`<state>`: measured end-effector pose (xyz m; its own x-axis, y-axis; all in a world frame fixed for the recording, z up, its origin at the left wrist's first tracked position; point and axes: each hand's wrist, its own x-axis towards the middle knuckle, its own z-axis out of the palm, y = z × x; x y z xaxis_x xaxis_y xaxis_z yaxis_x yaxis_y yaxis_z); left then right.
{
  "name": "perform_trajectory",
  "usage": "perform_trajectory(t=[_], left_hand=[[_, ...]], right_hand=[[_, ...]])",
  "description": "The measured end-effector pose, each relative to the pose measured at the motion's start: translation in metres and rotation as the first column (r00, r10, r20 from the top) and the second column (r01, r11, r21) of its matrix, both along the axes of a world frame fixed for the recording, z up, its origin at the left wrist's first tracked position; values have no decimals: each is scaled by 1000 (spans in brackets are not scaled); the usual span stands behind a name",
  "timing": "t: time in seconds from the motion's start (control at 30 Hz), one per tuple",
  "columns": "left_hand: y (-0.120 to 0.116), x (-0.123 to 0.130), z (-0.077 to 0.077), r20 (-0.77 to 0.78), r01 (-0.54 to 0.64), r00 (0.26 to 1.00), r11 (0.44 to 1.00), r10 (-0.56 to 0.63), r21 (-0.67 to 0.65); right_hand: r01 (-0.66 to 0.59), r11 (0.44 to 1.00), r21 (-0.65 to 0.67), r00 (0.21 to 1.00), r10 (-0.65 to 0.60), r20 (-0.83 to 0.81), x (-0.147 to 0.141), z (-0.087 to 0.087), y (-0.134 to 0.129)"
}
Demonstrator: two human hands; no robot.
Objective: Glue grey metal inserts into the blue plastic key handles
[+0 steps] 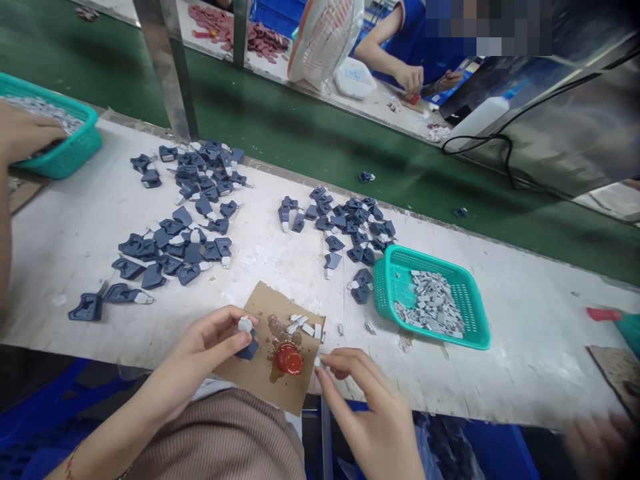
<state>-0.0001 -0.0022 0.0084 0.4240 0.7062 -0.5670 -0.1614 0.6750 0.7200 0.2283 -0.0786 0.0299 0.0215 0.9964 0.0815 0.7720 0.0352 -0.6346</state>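
My left hand point(215, 343) is closed on a dark blue plastic part point(247, 349) with a pale grey piece at its top, held over the left side of a brown cardboard sheet point(260, 387). Between the thumb and fingertips of my right hand point(367, 393) is a small pale grey piece point(319, 361), by the sheet's right edge. A red round cap point(289, 360) holding shiny liquid sits on the cardboard, with wet stains around it. Several loose grey pieces point(300, 325) lie just behind the cap.
A green basket point(480, 320) of small grey pieces stands at right. Dark blue parts lie in a left pile point(193, 247) and a middle pile point(355, 223). Another person's hand point(30, 130) reaches into a green basket point(90, 140) at far left. A co-worker point(395, 53) sits across.
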Motion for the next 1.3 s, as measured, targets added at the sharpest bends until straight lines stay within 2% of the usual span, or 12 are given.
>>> perform_trajectory(t=[0.13,0.2,0.37,0.5,0.67,0.73,0.83,0.9,0.97,1.07,1.2,1.3], left_hand=[[-6,3,-3,137,-86,985,982,110,-171],[-8,3,-5,150,-118,978,975,147,-186],[-13,2,-10,98,-58,993,998,62,-40],[-13,4,-14,61,-89,995,993,84,80],[-12,1,-14,-59,1,998,980,11,201],[-13,-1,-13,-150,50,989,958,-7,283],[-13,-3,-11,-281,158,959,895,-37,418],[-12,-3,-9,-314,194,948,865,-45,463],[-9,-3,-7,-312,191,949,859,-39,475],[-5,-1,-8,-240,153,970,879,-46,451],[-2,6,-12,7,75,997,966,-79,247],[-2,13,-14,125,9,992,989,-27,146]], right_hand=[[-131,989,-75,991,132,9,-17,-1,8],[-160,981,-106,986,165,39,-19,-3,10],[-172,977,-123,978,184,99,-21,-1,12],[-172,978,-119,975,187,120,-23,2,13],[-158,980,-121,977,174,126,-25,2,13],[-157,981,-117,977,171,129,-26,2,13],[-154,981,-119,976,170,138,-26,2,14],[-162,979,-120,975,178,134,-26,3,14],[-168,979,-112,975,182,128,-26,3,14],[-157,982,-109,978,170,121,-26,2,14],[-159,977,-143,984,168,56,-26,2,14],[-112,985,-129,993,105,-59,-22,8,16]])
